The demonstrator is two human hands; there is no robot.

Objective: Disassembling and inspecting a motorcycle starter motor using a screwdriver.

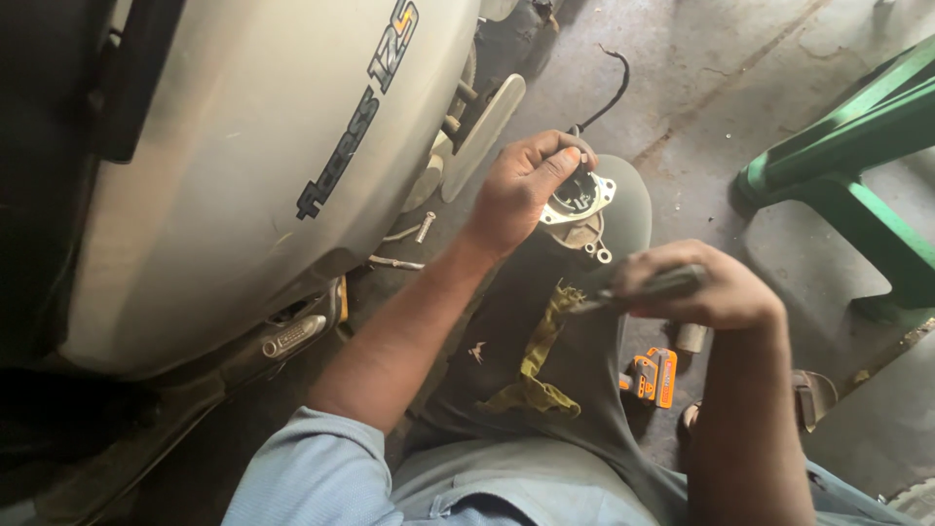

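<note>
Concrete workshop floor (701, 88), left hand (521, 185) fingers pinching round metal part (581, 200) on raised knee, right hand (716, 287) clenched around dark tool (643, 289), scooter (263, 146) beside left fingers (orange tool (654, 376) below right fist), yellow rag (536, 360) on thigh, green stand (847, 166) beyond.

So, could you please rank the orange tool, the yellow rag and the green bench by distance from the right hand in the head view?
From the right hand:
1. Orange tool, just below it on the floor.
2. Yellow rag, to its left on the lap.
3. Green bench, up at the right.
</note>
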